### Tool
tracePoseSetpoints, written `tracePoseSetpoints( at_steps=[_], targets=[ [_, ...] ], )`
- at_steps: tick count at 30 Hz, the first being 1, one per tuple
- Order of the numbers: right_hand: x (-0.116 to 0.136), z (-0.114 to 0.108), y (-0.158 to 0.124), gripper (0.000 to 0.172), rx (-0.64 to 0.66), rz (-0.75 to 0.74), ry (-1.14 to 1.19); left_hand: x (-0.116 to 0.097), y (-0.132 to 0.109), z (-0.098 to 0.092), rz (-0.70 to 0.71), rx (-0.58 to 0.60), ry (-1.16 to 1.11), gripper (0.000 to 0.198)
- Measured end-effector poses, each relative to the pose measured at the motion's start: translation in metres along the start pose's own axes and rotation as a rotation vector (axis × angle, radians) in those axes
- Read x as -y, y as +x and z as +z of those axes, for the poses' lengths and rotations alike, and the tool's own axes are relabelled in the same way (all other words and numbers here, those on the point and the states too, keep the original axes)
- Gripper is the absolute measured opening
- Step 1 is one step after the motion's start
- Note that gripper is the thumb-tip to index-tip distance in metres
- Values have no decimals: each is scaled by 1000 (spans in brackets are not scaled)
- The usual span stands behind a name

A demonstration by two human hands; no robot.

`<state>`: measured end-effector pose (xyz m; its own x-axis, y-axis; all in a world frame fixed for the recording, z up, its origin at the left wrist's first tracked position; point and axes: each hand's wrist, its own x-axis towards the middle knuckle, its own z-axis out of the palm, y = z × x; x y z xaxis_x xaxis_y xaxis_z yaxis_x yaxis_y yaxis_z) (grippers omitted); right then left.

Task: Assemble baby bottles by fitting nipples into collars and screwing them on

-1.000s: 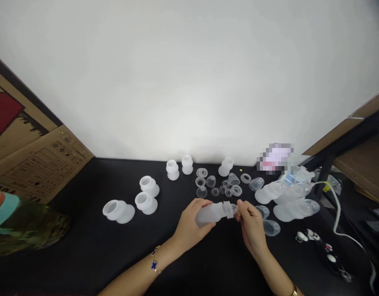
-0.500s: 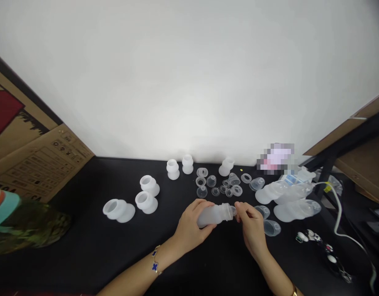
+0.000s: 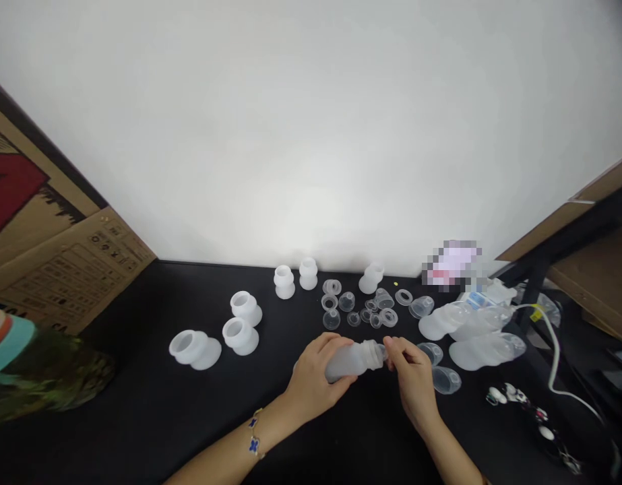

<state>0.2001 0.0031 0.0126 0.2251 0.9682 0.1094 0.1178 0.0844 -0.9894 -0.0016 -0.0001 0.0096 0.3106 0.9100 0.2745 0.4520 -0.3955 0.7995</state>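
My left hand (image 3: 315, 378) is wrapped round a frosted white baby bottle (image 3: 347, 362), which lies nearly level with its threaded neck to the right. At the bottle's mouth sits a clear nipple (image 3: 383, 352), its tip pinched between the thumb and fingers of my right hand (image 3: 410, 374). Beyond my hands lie several clear rings (image 3: 389, 317) and loose nipples (image 3: 331, 319). Close to my right hand, two clear domed caps (image 3: 446, 380) rest on the black table (image 3: 139, 397).
Several open white bottles (image 3: 240, 336) stand or tilt at left and back. Capped bottles (image 3: 485, 351) lie at right, near a white cable (image 3: 556, 350) and a beaded strap (image 3: 546, 431). A camouflage-patterned object (image 3: 63, 374) and a cardboard box (image 3: 108, 263) are on the left.
The view has tilted slightly, so the table's things sit a little lower. Both hands keep their hold on the bottle and nipple, with only slight movement.
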Motion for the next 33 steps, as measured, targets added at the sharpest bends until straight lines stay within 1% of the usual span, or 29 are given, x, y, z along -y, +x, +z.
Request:
tracePoseSetpoints(
  at_steps=[7, 12, 21, 26, 33],
  targets=[
    [-1, 0, 0, 51, 3, -19, -15, 1, -1, 2, 10, 12, 31, 52],
    [-1, 0, 1, 52, -8, -24, -12, 2, 0, 2, 5, -6, -12, 51],
    [0, 0, 0, 51, 20, 29, 44, 6, -3, 4, 38, -7, 30, 52],
    [2, 0, 1, 51, 46, 68, 55, 4, -2, 3, 10, 2, -2, 50],
    [1, 1, 2, 52, 41, 81, 67, 1, 0, 1, 7, 1, -67, 46]
  ],
)
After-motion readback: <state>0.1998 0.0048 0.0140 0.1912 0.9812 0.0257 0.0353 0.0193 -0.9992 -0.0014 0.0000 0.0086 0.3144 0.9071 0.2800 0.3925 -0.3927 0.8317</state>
